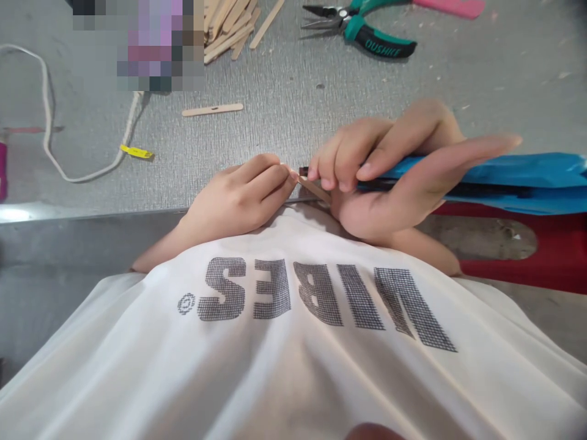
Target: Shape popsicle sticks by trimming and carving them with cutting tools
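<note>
My left hand (243,192) pinches the end of a wooden craft stick (316,190) in front of my shirt at the table's near edge. The stick slants down to the right, and its other end runs under my right hand (385,165). The right fingers curl over a long blue and black object (518,177), whose kind I cannot make out. A small dark tip (303,172) shows beside the right fingertips, close to the stick and to my left fingers. Another craft stick (213,110) with a dark mark at its middle lies on the table, just beyond my hands.
A pile of craft sticks (227,27) lies at the back. To its right are green and black pliers (362,33) and a pink handle (452,6). A white cord (50,128) with a yellow tag (137,152) loops at left. Something red (559,250) is below the table edge at right.
</note>
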Available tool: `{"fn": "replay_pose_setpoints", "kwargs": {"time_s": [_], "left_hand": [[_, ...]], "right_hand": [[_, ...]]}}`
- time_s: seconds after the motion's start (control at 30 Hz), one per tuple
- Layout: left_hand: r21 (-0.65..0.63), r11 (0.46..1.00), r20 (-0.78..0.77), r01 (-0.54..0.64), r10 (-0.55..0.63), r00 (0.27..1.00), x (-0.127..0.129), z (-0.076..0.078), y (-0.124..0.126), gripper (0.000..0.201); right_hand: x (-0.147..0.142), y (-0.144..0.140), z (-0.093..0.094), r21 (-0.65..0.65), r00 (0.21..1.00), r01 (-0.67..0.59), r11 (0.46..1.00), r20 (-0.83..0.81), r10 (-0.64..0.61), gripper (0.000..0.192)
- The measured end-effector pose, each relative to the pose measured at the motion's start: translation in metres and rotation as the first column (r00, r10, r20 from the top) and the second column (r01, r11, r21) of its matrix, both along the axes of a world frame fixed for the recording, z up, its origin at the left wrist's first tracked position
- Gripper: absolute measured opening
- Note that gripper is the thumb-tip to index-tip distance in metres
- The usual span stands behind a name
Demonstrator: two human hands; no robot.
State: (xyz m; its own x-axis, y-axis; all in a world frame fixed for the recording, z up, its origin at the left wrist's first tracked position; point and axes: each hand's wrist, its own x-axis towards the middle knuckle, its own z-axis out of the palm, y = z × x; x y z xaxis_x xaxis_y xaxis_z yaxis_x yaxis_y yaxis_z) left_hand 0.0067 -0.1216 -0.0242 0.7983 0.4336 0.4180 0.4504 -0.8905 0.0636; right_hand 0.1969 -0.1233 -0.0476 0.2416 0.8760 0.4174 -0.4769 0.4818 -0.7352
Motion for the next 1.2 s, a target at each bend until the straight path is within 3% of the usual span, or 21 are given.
{"fn": "replay_pose_setpoints", "kwargs": {"time_s": [0.03, 0.07, 0.17, 0.3, 0.37, 0.4, 0.43, 0.53, 0.87, 0.97, 1.03, 1.1, 1.13, 1.2], "left_hand": [[-0.010, 1.000, 0.006, -0.001, 0.001, 1.000, 0.000, 0.000, 0.000, 0.030], [-0.019, 1.000, 0.014, -0.002, 0.002, 1.000, 0.000, 0.000, 0.000, 0.030], [-0.033, 0.999, 0.027, -0.009, 0.010, 1.000, 0.001, 0.000, 0.000, 0.030], [0.022, 1.000, 0.010, -0.013, 0.013, 1.000, 0.002, 0.002, -0.002, 0.028], [0.078, 0.997, -0.010, -0.012, 0.013, 1.000, 0.003, 0.003, -0.003, 0.026], [0.095, 0.995, -0.014, -0.012, 0.014, 1.000, 0.003, 0.003, -0.003, 0.026], [0.097, 0.995, -0.015, -0.014, 0.015, 1.000, 0.003, 0.004, -0.003, 0.026], [0.056, 0.998, -0.003, -0.017, 0.017, 1.000, 0.002, 0.003, -0.003, 0.028], [-0.056, 0.998, 0.009, -0.015, 0.015, 1.000, 0.003, 0.006, -0.002, 0.027], [-0.053, 0.998, 0.006, -0.014, 0.014, 1.000, 0.003, 0.007, -0.002, 0.027], [-0.045, 0.999, 0.006, -0.015, 0.015, 1.000, 0.003, 0.007, -0.002, 0.028], [-0.037, 0.999, 0.009, -0.012, 0.012, 1.000, 0.004, 0.007, -0.002, 0.028], [-0.038, 0.999, 0.010, -0.011, 0.012, 1.000, 0.004, 0.008, -0.002, 0.028], [-0.047, 0.999, 0.012, -0.012, 0.013, 1.000, 0.004, 0.008, -0.003, 0.027]], "right_hand": [[0.004, 0.002, 0.002, 0.137, 1.000, -0.008, 0.991, -0.016, 0.010, 0.070], [0.007, 0.003, 0.004, 0.191, 0.999, -0.033, 0.981, 0.014, 0.031, 0.067], [0.014, 0.002, 0.009, 0.228, 0.995, -0.038, 0.973, 0.102, 0.015, 0.071], [0.005, -0.005, 0.014, 0.145, 0.982, 0.126, 0.981, 0.119, -0.143, 0.074], [-0.002, -0.011, 0.019, 0.211, 0.974, 0.219, 0.953, 0.004, -0.225, 0.071], [-0.004, -0.014, 0.022, 0.180, 0.967, 0.254, 0.950, -0.010, -0.256, 0.071], [-0.005, -0.017, 0.025, 0.056, 0.972, 0.209, 0.976, 0.095, -0.213, 0.072], [-0.005, -0.024, 0.034, -0.011, 0.968, 0.217, 0.976, 0.129, -0.214, 0.077], [-0.004, -0.023, 0.039, -0.017, 0.974, 0.207, 0.978, 0.094, -0.204, 0.080], [-0.009, -0.017, 0.032, 0.076, 0.972, 0.217, 0.973, 0.077, -0.222, 0.075], [-0.011, -0.014, 0.028, 0.265, 0.939, 0.344, 0.901, -0.092, -0.331, 0.069], [-0.011, -0.013, 0.026, 0.176, 0.954, 0.299, 0.938, -0.022, -0.299, 0.073], [-0.010, -0.012, 0.025, 0.067, 0.968, 0.243, 0.968, 0.056, -0.246, 0.075], [-0.008, -0.010, 0.022, 0.067, 0.966, 0.253, 0.965, 0.029, -0.256, 0.078]]}}
